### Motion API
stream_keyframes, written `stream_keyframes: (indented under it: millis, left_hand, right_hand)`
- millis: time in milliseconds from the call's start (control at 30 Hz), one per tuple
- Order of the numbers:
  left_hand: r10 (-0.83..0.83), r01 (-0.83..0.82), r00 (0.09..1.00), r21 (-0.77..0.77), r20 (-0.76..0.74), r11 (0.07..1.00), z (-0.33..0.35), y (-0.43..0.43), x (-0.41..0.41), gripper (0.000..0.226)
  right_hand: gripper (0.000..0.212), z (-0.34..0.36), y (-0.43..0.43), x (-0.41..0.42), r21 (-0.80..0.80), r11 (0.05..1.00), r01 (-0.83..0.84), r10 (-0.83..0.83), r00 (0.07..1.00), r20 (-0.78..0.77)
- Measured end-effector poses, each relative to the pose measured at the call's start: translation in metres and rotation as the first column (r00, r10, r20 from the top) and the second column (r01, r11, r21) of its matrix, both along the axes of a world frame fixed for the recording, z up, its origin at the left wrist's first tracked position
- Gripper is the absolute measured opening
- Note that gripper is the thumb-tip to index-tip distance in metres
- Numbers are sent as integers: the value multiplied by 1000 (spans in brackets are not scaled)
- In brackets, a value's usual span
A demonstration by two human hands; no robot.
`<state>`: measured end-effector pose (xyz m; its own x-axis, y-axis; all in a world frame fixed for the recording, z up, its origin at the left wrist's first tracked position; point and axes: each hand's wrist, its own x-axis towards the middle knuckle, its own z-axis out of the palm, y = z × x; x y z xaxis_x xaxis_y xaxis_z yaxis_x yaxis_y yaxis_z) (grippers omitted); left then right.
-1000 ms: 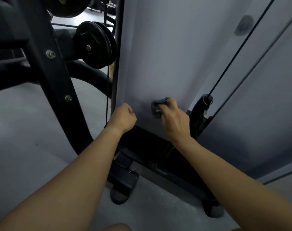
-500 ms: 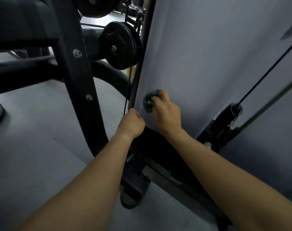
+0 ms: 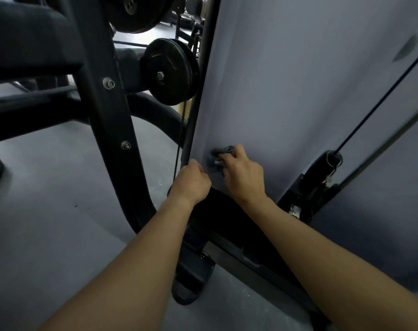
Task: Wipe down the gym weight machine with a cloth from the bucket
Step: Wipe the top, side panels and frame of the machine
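Note:
My right hand (image 3: 242,174) grips a small bunched grey cloth (image 3: 221,156) and presses it against the lower left part of the weight machine's tall grey panel (image 3: 286,87). My left hand (image 3: 192,183) is curled in a fist at the panel's bottom left corner, by the dark edge post (image 3: 196,96); whether it grips the edge is hidden. No bucket is in view.
A black slanted frame beam (image 3: 110,120) with bolts stands left of my arms. A black pulley wheel (image 3: 169,71) hangs behind it. A cable (image 3: 380,99) runs down to a black clip (image 3: 327,166) on the right. The machine's black foot (image 3: 191,280) sits on grey floor.
My right hand has carried the cloth leftward across the panel toward its left edge. My left hand stays at the panel's bottom corner. The view has shifted left.

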<state>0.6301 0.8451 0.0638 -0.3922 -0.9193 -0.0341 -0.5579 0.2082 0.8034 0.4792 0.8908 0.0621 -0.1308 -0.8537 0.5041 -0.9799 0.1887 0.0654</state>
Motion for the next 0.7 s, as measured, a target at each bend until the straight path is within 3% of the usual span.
stream_keyframes:
  millis: [200,333,467,567,700]
  left_hand:
    - [-84,88,995,-68,55,994,5,13,-10,17]
    - [-157,165,985,-118,71,979,11,25,-26,18]
    - [-230,243,968,-138,103,960,10,35,-35,19]
    - [-264,282,955,-127,137,951,7,40,-38,20]
    - [-297,317,937,-92,182,944,-1,40,-36,21]
  right_hand:
    - [14,-33,62,-16,285,955,83,-65,995,-72]
    - [14,4,88,-34,70,989,129,-125,991,-55]
    - [15,43,108,-45,-196,959,204,-202,979,31]
    - [16,25,120,-49,-149,967,208,-201,978,60]
    - [11,-17,128,-51,77,978,193,-201,971,125]
